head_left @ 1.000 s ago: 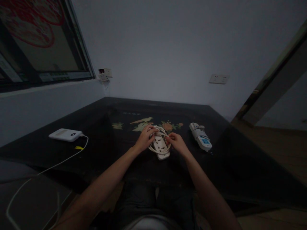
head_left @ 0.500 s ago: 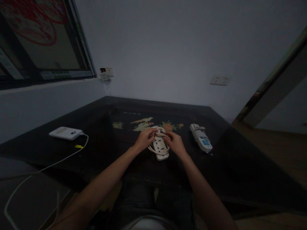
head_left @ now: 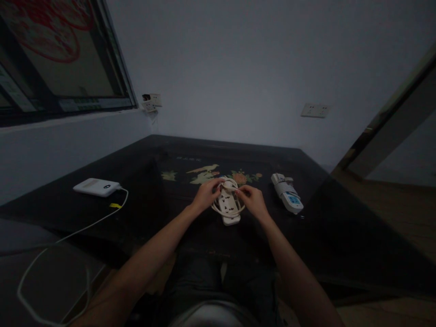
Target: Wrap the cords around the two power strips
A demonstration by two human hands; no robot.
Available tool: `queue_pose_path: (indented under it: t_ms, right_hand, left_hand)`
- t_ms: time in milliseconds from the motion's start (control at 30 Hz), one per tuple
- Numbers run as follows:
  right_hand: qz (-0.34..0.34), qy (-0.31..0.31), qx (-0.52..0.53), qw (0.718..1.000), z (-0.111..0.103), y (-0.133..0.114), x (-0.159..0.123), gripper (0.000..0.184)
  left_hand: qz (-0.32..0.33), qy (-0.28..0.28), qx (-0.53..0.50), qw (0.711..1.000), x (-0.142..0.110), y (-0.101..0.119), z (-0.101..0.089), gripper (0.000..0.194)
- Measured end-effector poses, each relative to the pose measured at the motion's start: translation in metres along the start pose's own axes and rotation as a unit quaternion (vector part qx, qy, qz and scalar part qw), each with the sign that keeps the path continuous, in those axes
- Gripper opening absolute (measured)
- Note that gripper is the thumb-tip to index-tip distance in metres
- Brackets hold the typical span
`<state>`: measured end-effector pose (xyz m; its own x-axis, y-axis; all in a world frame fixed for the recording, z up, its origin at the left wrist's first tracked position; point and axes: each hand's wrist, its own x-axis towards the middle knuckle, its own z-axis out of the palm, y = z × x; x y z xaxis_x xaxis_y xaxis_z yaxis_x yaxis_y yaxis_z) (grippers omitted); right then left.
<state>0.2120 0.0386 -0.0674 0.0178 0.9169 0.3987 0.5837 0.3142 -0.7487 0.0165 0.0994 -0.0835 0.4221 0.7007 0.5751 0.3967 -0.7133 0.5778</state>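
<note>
A white power strip (head_left: 228,204) lies on the dark table in front of me, its sockets facing up. Its cable (head_left: 242,209) is looped in rings around it. At the strip's far left side, my left hand (head_left: 206,194) is closed, with its fingertips on the cable near the top of the coil. My right hand (head_left: 251,199) pinches a piece of the cable on the right side of the coil. The fingertips hide part of the strip's far end.
To the right lies a second power strip (head_left: 288,195) wrapped in its own grey cord. A white power bank (head_left: 96,187) with a white cable (head_left: 95,222) rests on the left, beside a yellow tag (head_left: 115,205). The black table (head_left: 163,218) meets a wall with sockets (head_left: 315,110).
My right hand has shifted slightly right, and the coil has spread a little on that side. My left hand stays at the strip's far end. The view has moved slightly.
</note>
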Motion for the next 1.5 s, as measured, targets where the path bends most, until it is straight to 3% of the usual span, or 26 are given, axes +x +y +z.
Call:
queue_pose_path:
  t_ms: [367,633,867,1000,1500]
  right_hand:
    - [0.011,-0.022,0.158,0.987,-0.015,-0.013,-0.003,0.027]
    - [0.058,-0.018,0.238,0.969,-0.02,-0.016,-0.007,0.032]
    - [0.046,0.008,0.259,0.965,-0.019,-0.017,-0.008,0.03]
    - [0.038,0.014,0.261,0.964,-0.018,-0.017,-0.008,0.028]
    - [0.048,0.06,0.286,0.955,-0.018,-0.017,-0.008,0.034]
  left_hand:
    - [-0.008,-0.001,0.004,1.0,0.0,-0.001,0.001,0.028]
    - [0.028,-0.015,0.0,0.999,0.0,0.002,-0.006,0.024]
    - [0.014,0.047,-0.051,0.998,0.006,0.005,-0.012,0.022]
    - [-0.018,0.034,-0.056,0.998,0.006,0.003,-0.011,0.019]
    - [-0.038,0.019,-0.071,0.997,0.004,0.003,-0.008,0.02]
